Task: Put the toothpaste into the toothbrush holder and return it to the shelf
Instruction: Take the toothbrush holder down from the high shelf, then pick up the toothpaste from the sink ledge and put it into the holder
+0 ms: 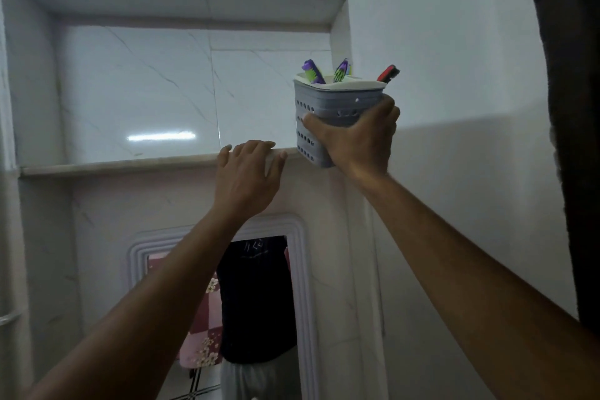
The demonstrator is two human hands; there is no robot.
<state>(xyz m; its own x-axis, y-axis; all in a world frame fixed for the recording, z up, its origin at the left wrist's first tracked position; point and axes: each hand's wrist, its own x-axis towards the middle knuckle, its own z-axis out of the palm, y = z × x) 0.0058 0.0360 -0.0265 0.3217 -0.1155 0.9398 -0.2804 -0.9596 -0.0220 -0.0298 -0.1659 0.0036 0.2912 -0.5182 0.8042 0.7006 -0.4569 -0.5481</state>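
Just right of my left hand, splayed on the shelf ledge, my right hand is gripping the light, rigid toothbrush holder low around its perforated wall.

Holder: grey body w/ rows of small holes, white rim. Brushes: two purple w/ green + white, one red w/ black. Niche back wall: white marble, thin grey veins. Ledge: beige. Mirror frame: white, ribbed. Reflection: dark top, pink checked cloth w/ white flowers.
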